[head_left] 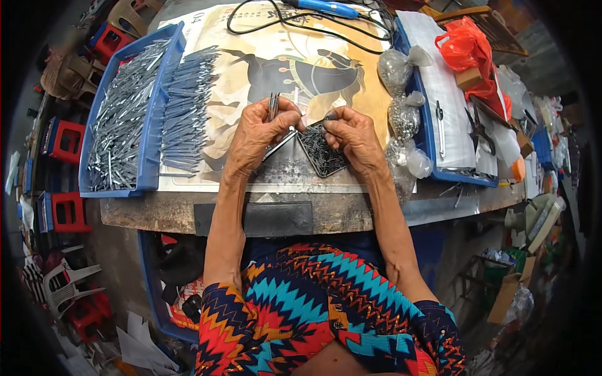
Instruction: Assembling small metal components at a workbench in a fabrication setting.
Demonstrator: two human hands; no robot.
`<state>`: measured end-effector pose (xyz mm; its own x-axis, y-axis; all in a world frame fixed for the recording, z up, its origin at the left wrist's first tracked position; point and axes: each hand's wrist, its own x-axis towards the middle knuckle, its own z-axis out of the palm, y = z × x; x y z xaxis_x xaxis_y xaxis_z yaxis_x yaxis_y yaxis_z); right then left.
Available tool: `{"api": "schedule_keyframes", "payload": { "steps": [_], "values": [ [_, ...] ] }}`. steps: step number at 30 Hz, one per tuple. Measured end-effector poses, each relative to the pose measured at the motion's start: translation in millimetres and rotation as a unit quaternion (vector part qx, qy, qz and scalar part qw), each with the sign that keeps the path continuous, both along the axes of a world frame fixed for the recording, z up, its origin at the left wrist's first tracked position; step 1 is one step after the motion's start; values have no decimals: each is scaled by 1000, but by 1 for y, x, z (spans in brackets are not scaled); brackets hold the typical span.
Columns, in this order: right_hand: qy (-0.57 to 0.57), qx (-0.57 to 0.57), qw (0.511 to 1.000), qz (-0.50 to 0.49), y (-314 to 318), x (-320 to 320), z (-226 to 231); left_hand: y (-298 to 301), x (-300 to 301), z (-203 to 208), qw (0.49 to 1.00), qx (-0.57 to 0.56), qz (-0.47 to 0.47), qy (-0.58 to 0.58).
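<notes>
My left hand is closed round a few slim grey metal pieces, their ends standing up past the fingers. Under its thumb, a bright metal strip slants down to the table. My right hand pinches with thumb and forefinger over the upper right of a small square tray; whatever is in that pinch is too small to make out. Small dark metal pins fill the tray. At the left, a blue bin holds a heap of slim metal pieces, with similar ones laid in a dense row beside it.
Clear bags of small parts line the right side of the printed horse sheet. Beyond them, a second blue tray carries pliers and white foam. A blue corded tool lies at the far edge.
</notes>
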<state>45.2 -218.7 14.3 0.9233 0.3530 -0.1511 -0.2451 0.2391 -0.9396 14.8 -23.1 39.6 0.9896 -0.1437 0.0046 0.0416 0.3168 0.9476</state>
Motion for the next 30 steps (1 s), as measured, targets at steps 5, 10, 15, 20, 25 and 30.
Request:
{"api": "schedule_keyframes", "payload": {
  "steps": [5, 10, 15, 20, 25, 30],
  "values": [
    [18, 58, 998, 18, -1, 0, 0, -3, 2, -9, 995, 96, 3, -11],
    [15, 64, 998, 15, -3, 1, -4, -13, -4, 2, 990, 138, -11, 5],
    [-5, 108, 994, -3, -3, 5, -6, -16, -2, -11, 988, 128, -85, 13],
    [-8, 130, 991, -34, -5, 7, -3, -22, -2, -17, 980, 140, -143, 15],
    [-25, 163, 985, -53, -5, 7, -2, -22, -1, -24, 968, 137, -209, 28],
    [-62, 98, 992, -59, 1, 3, -1, -26, -2, -29, 983, 100, -150, 30]
  ]
}}
